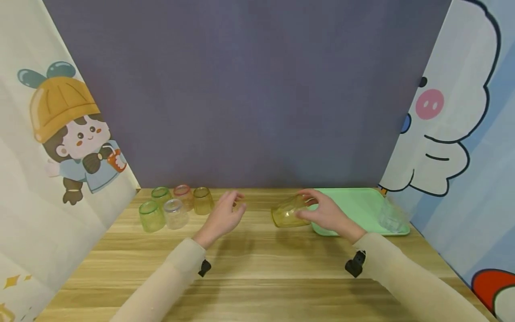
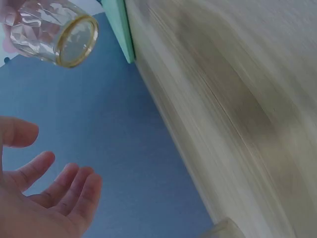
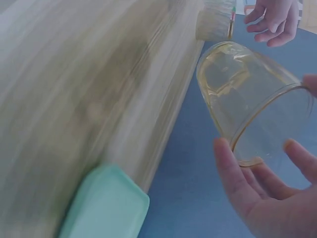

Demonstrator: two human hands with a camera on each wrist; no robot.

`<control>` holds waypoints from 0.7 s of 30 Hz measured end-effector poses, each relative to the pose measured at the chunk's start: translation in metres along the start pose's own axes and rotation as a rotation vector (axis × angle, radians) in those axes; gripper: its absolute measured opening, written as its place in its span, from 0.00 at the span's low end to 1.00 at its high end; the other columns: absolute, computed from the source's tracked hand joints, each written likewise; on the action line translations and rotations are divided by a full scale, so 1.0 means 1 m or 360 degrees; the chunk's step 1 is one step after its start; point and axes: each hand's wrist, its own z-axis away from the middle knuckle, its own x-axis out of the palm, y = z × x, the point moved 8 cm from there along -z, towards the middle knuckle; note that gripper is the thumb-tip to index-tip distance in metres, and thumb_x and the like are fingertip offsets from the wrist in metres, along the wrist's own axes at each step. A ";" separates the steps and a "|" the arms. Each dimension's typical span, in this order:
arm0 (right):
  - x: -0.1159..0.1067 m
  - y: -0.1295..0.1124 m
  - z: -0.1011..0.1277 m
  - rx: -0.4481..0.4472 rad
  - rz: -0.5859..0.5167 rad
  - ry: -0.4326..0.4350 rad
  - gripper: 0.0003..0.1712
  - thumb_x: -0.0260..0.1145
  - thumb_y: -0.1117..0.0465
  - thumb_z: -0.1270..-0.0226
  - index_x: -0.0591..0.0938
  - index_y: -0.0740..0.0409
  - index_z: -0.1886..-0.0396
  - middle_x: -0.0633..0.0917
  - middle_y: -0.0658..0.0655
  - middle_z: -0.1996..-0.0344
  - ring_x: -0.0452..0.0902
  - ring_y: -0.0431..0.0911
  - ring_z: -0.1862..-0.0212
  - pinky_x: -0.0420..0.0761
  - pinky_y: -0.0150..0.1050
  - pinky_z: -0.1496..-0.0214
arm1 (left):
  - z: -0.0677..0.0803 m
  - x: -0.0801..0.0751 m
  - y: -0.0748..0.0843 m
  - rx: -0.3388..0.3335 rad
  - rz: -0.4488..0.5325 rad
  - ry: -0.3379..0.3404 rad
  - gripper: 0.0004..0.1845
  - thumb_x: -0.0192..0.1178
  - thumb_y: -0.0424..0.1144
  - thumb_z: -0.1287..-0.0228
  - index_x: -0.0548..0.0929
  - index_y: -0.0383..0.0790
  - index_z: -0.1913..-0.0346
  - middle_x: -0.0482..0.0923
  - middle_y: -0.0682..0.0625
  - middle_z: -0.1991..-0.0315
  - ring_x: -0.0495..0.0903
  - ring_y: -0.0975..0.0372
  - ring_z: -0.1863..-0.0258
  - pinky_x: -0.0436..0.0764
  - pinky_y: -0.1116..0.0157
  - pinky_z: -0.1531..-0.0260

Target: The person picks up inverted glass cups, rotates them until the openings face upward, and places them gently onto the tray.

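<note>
My right hand (image 1: pixel 327 213) grips a yellow-tinted glass tumbler (image 1: pixel 289 213) with its fingertips, near the left end of the green tray. The tumbler is tilted on its side, and its base points left, toward my other hand. In the right wrist view the tumbler's rim (image 3: pixel 267 111) lies by the fingers and thumb. My left hand (image 1: pixel 226 215) holds nothing; its fingers are loosely bent and apart, as the left wrist view also shows. Nearest to it stands an amber glass (image 1: pixel 203 202), upside down on the wooden table.
Beside the amber glass stand a pink glass (image 1: pixel 184 197), a clear glass (image 1: pixel 175 215) and two green glasses (image 1: pixel 151 218), grouped at the table's back left. A light green tray (image 1: pixel 358 203) lies at the back right, with clear glassware (image 1: pixel 391 219) at its right end. A dark panel (image 1: pixel 249 98) rises behind the table.
</note>
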 end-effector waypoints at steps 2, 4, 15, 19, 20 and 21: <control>-0.004 0.000 0.000 -0.0011 0.0030 -0.0014 0.35 0.72 0.48 0.35 0.74 0.51 0.30 0.77 0.63 0.38 0.74 0.60 0.39 0.76 0.59 0.41 | -0.001 0.000 0.000 0.0006 -0.0085 -0.0013 0.18 0.57 0.44 0.27 0.78 0.40 0.41 0.76 0.43 0.44 0.77 0.47 0.43 0.77 0.49 0.44; -0.008 -0.001 -0.001 -0.0029 0.0059 -0.0028 0.34 0.72 0.48 0.35 0.75 0.52 0.31 0.77 0.62 0.38 0.74 0.60 0.40 0.75 0.59 0.41 | -0.002 -0.002 0.000 0.0002 -0.0143 -0.0021 0.18 0.57 0.44 0.27 0.78 0.40 0.41 0.76 0.42 0.43 0.76 0.48 0.42 0.77 0.48 0.44; -0.021 -0.009 -0.003 -0.0042 0.0230 -0.0071 0.35 0.72 0.46 0.35 0.75 0.54 0.32 0.77 0.62 0.41 0.75 0.58 0.43 0.77 0.57 0.45 | -0.004 -0.011 -0.002 0.0293 -0.0731 0.0096 0.17 0.59 0.38 0.30 0.79 0.35 0.43 0.76 0.42 0.52 0.77 0.49 0.55 0.79 0.52 0.56; -0.023 -0.008 -0.004 -0.0044 0.0286 -0.0086 0.36 0.72 0.46 0.36 0.75 0.54 0.32 0.77 0.62 0.41 0.75 0.58 0.44 0.77 0.58 0.45 | -0.006 -0.013 -0.003 0.0332 -0.0867 0.0128 0.17 0.60 0.38 0.31 0.79 0.35 0.43 0.76 0.41 0.53 0.76 0.49 0.57 0.78 0.52 0.60; -0.023 -0.008 -0.004 -0.0043 0.0298 -0.0091 0.36 0.72 0.46 0.36 0.75 0.54 0.32 0.77 0.62 0.41 0.75 0.58 0.44 0.77 0.58 0.45 | -0.007 -0.013 -0.004 0.0325 -0.0892 0.0122 0.17 0.60 0.38 0.30 0.79 0.35 0.43 0.76 0.41 0.52 0.75 0.48 0.57 0.79 0.51 0.60; -0.023 -0.008 -0.005 -0.0042 0.0313 -0.0094 0.36 0.72 0.46 0.36 0.76 0.54 0.32 0.77 0.62 0.42 0.74 0.58 0.44 0.77 0.58 0.45 | -0.008 -0.013 -0.005 0.0314 -0.0920 0.0114 0.17 0.59 0.39 0.29 0.79 0.35 0.42 0.76 0.41 0.52 0.75 0.48 0.57 0.79 0.51 0.60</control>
